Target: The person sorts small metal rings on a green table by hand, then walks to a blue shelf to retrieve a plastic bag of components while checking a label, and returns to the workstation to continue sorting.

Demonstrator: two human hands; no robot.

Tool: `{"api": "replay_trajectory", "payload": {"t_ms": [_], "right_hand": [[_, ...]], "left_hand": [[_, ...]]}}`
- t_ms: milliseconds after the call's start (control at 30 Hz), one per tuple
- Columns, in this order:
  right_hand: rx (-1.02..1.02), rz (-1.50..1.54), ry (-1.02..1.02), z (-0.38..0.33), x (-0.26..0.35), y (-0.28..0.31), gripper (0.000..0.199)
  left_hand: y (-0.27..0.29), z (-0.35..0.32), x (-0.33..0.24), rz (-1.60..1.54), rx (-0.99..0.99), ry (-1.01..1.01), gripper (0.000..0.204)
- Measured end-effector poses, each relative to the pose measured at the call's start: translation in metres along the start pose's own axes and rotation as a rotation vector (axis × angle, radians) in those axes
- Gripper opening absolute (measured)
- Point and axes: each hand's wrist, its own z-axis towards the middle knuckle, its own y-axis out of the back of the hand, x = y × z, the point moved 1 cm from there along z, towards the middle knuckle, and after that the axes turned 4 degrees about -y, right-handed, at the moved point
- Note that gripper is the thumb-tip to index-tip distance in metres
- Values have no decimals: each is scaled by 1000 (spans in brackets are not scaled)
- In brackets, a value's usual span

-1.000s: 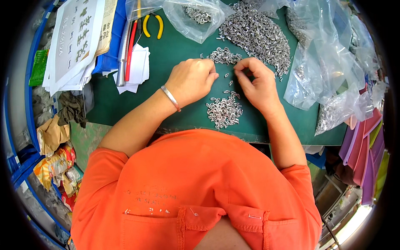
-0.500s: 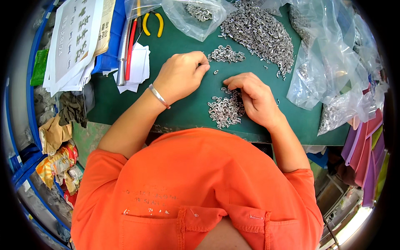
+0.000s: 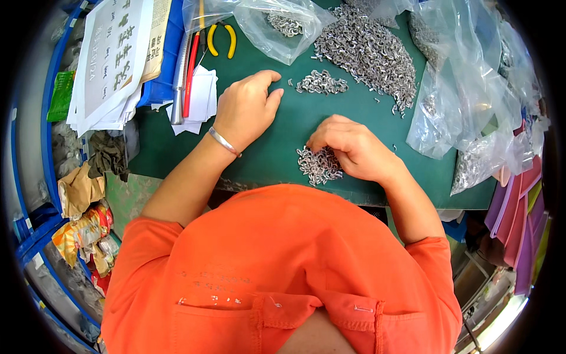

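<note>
At nine o'clock of my work surface lies a stack of white printed paper sheets (image 3: pixel 115 65) on a blue plastic bin (image 3: pixel 159 88), and beside it, toward ten o'clock, a red-handled tool (image 3: pixel 190 71) and yellow-handled pliers (image 3: pixel 221 38) rest on the green cutting mat (image 3: pixel 277 147).

My left hand (image 3: pixel 244 109) comes in from seven o'clock, the forearm slanting up across the mat, a thin silver bangle (image 3: pixel 224 141) at the wrist. The hand lies knuckles up with the fingers curled loosely under and the thumb pointing toward one o'clock; whether anything is pinched beneath it I cannot tell. Just off its fingertips, at two o'clock from the hand, sits a small heap of little silver metal clips (image 3: pixel 321 82).

At twelve o'clock a clear plastic bag (image 3: pixel 277 26) with a few clips lies open, and to its right the large pile of silver metal clips (image 3: pixel 371 50) spreads over the mat.

My right hand (image 3: pixel 354 147) enters from five o'clock, wrist bent inward, palm down, fingers bunched and pressed onto the near heap of silver clips (image 3: pixel 318 165), which lies at six o'clock of the mat, close to my orange shirt (image 3: pixel 283 265). The fingertips touch the heap; I cannot tell if they grip a single clip.

At three o'clock crumpled clear plastic bags (image 3: pixel 471 106) hold more clips.
</note>
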Motion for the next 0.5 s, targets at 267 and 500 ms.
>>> {"api": "replay_trajectory", "payload": {"t_ms": [267,500], "right_hand": [[-226,-231,-38,10,-4,7,39],[-329,-214,-93,4,-5,10,37]], "left_hand": [[-19,1,-14,-21,60,-110,10],[-18,-3,-14,-76,33,-138,10]]}}
